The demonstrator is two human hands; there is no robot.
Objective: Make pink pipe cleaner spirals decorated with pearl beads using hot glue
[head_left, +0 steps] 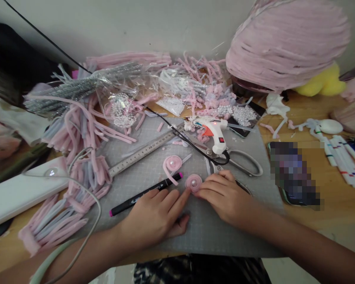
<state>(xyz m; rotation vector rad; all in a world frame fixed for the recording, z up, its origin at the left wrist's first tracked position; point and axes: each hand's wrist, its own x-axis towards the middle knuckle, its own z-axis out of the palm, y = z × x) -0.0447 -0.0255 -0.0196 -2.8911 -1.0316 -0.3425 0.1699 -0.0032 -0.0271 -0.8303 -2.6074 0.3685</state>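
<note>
Your right grip (225, 196) pinching round pink fuzzy pearl-centred coil (193, 183); left grip (154, 212) unclenched, just touching edge, prob steadying it.

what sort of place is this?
Looks like a craft workspace, though whether home or workshop I can't tell. Clues: a white glue gun on a gray gridded mat, plus bundled fuzzy pink stems.

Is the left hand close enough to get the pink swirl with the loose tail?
Probably yes. The pink swirl lies just past the left hand, and the black marker between them lies flat, so it looks easy to reach over. The index finger seems to be at the round pink coil, though.
</note>
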